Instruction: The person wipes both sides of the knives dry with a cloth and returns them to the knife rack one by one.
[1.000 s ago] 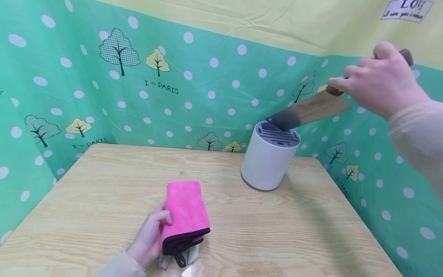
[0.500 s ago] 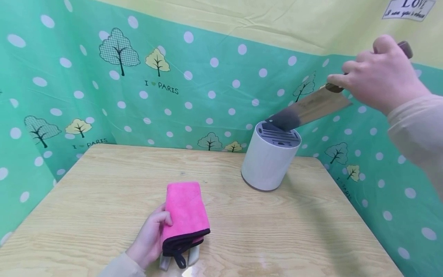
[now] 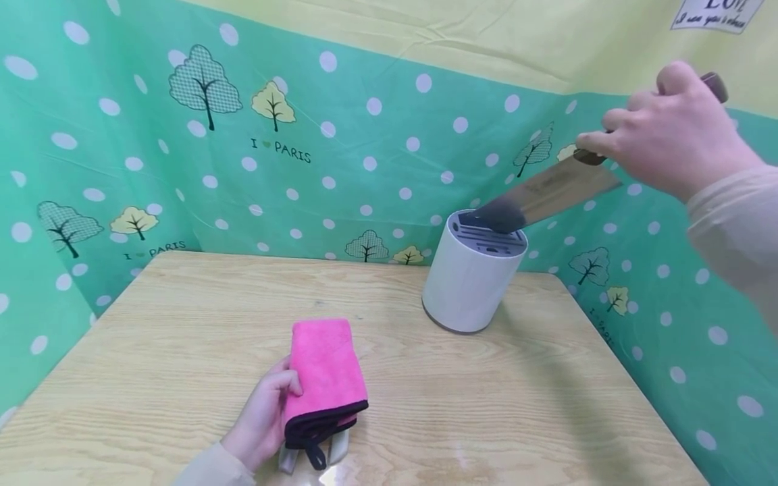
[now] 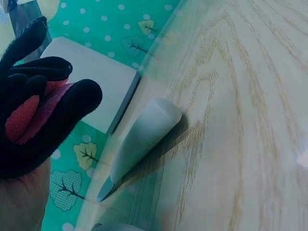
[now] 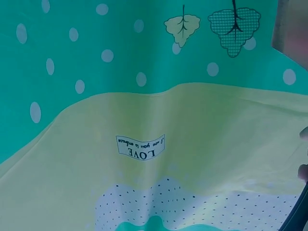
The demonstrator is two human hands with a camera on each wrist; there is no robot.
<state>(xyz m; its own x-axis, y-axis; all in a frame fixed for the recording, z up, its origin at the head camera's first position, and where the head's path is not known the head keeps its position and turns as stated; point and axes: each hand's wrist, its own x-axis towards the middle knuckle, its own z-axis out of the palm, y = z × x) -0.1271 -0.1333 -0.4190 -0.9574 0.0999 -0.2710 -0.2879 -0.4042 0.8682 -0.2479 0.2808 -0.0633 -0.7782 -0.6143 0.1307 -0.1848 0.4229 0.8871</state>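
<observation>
My right hand (image 3: 681, 135) grips the dark handle of a cleaver (image 3: 556, 192), raised at the right. The blade slants down to the left, its far end right at the slotted top of a white round knife block (image 3: 468, 287). In the right wrist view only part of the blade (image 5: 293, 36) and some fingertips (image 5: 303, 173) show at the right edge. Low in the head view, my left hand (image 3: 261, 412) holds a folded pink cloth (image 3: 328, 371) with black trim and a loop. Its thumb lies on top; the other fingers are hidden beneath.
Below the cloth, two pale handles (image 3: 338, 445) stick out on the wooden table (image 3: 182, 324). Close up in the left wrist view, one pale handle (image 4: 144, 137) lies on the wood. A green and yellow printed curtain (image 3: 340, 148) stands behind the table and along its sides.
My right hand has risen very slightly with the cleaver, whose far end stays at the block's top. The left hand and cloth look unmoved.
</observation>
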